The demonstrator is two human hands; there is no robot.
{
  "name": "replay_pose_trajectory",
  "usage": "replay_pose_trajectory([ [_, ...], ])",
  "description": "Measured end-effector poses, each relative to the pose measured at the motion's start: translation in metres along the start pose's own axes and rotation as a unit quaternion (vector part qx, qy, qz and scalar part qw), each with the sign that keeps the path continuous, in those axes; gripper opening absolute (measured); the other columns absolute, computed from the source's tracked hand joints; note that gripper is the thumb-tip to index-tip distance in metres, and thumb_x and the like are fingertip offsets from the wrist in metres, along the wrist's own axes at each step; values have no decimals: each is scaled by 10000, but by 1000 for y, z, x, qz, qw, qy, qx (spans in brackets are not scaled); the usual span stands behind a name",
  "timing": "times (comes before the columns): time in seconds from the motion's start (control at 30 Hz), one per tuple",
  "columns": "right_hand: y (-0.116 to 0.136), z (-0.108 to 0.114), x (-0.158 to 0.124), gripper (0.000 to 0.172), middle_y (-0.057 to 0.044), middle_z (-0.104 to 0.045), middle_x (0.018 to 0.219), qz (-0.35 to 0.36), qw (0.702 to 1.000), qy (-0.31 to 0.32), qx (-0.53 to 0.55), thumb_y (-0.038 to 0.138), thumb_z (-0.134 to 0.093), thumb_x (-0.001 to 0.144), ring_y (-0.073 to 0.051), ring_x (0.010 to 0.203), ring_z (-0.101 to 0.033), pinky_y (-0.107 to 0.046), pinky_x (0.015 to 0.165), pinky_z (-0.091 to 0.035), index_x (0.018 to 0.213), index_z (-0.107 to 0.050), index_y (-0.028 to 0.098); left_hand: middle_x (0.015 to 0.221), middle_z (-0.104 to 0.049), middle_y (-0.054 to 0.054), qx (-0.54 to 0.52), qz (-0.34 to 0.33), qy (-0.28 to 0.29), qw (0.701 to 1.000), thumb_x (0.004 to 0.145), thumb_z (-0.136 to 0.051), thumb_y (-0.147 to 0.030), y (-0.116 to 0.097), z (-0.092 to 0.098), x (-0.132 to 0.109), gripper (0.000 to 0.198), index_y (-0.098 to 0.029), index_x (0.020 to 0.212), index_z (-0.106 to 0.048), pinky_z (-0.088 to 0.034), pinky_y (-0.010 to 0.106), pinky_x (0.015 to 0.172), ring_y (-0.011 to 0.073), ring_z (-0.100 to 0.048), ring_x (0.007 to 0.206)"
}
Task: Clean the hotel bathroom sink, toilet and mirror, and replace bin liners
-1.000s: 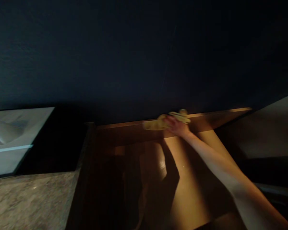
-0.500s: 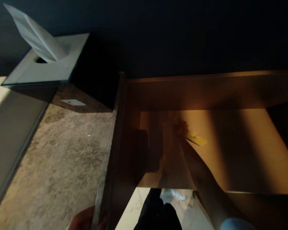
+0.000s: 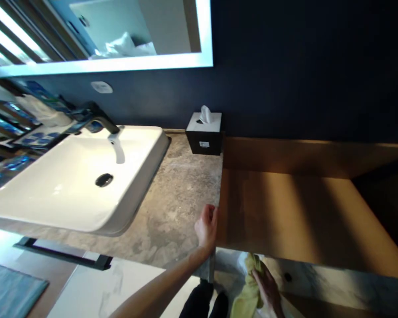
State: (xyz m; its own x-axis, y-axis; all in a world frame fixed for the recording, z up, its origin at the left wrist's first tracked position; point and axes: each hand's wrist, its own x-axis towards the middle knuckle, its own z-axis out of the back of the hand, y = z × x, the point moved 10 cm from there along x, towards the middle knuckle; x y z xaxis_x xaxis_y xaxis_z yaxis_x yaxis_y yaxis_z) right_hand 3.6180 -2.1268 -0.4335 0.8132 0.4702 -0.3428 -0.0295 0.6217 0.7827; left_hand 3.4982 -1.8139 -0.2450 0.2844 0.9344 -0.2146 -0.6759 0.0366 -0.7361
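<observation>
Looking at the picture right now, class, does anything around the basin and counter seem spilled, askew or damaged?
Nothing clearly stands out. The tissue box stands upright at the counter's right end, the basin shows no visible crack, and the yellow cloth is in the right hand.

Left fingers [image 3: 212, 213] touch the countertop [image 3: 181, 190], right fingers [image 3: 259, 280] hold a cloth [image 3: 246, 299]

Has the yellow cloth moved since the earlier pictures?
Yes: the yellow cloth, earlier over the wooden shelf, has come out past its near edge.
</observation>
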Motion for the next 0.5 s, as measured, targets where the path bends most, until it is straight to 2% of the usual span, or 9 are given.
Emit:
replay_pose_trajectory([
  [0.03, 23, 19, -3, 405, -80, -734, 1015, 6, 1000, -5, 11, 566, -515, 786, -317, 932, -708, -433, 750, -603, 1025, -713, 306, 767, -610, -1, -16, -9, 13, 1000, 942, -371, -436, -3, 2, 0, 283, -234, 887, -561, -363, 268, 650, 153, -566, 710],
  [0.07, 60, 33, -7, 429, -95, -721, 1056, 42, 999, -8, 3, 577, -503, 810, -320, 987, -691, -448, 805, -593, 1071, -696, 296, 787, -622, 12, -38, -23, 36, 998, 959, -331, -414, -6, 6, -1, 308, -228, 862, -558, -378, 268, 668, 157, -577, 737],
  [0.13, 158, 34, -24, 460, -113, -665, 1203, 186, 980, -7, -68, 538, -511, 838, -329, 1138, -621, -494, 955, -527, 1189, -647, 274, 774, -619, 22, -77, -59, 87, 991, 958, -338, -393, -9, 25, -3, 312, -215, 809, -546, -402, 265, 680, 163, -580, 747],
  [0.2, 257, -2, -50, 508, -113, -550, 1382, 349, 922, -7, -168, 418, -518, 867, -328, 1295, -497, -523, 1083, -414, 1340, -549, 238, 772, -621, 25, -88, -100, 108, 985, 957, -361, -414, 0, 66, -7, 324, -208, 805, -560, -426, 267, 702, 170, -589, 765],
  [0.27, 332, -58, -59, 533, -121, -471, 1459, 448, 857, -16, -254, 238, -469, 890, -313, 1365, -413, -514, 1135, -337, 1419, -467, 178, 833, -652, 32, -66, -119, 64, 989, 955, -381, -447, 24, 128, -11, 334, -214, 873, -605, -451, 283, 754, 183, -612, 823],
  [0.3, 362, -86, -48, 532, -139, -473, 1454, 464, 839, -28, -284, 151, -431, 886, -304, 1364, -411, -497, 1135, -332, 1417, -464, 142, 861, -668, 33, -59, -117, 35, 991, 947, -402, -461, 41, 161, -12, 328, -223, 902, -622, -467, 291, 775, 189, -625, 844],
  [0.37, 414, -128, 1, 504, -184, -526, 1384, 443, 833, -71, -325, 46, -375, 872, -298, 1312, -456, -466, 1110, -345, 1354, -517, 84, 854, -684, 24, -57, -114, -10, 992, 919, -457, -491, 75, 219, -15, 310, -247, 907, -649, -505, 295, 746, 191, -642, 788],
  [0.43, 458, -153, 67, 443, -222, -569, 1290, 375, 854, -127, -337, 41, -355, 888, -307, 1225, -505, -458, 1057, -380, 1281, -561, 49, 794, -682, 8, -59, -122, -40, 990, 890, -515, -498, 101, 264, -13, 265, -279, 885, -663, -528, 287, 665, 180, -625, 655],
  [0.5, 492, -170, 113, 398, -235, -592, 1207, 301, 880, -181, -320, 67, -345, 910, -311, 1138, -533, -466, 1002, -416, 1228, -581, 34, 778, -681, 1, -71, -153, -51, 984, 882, -547, -468, 112, 294, -5, 203, -308, 896, -670, -529, 271, 608, 169, -613, 594],
])
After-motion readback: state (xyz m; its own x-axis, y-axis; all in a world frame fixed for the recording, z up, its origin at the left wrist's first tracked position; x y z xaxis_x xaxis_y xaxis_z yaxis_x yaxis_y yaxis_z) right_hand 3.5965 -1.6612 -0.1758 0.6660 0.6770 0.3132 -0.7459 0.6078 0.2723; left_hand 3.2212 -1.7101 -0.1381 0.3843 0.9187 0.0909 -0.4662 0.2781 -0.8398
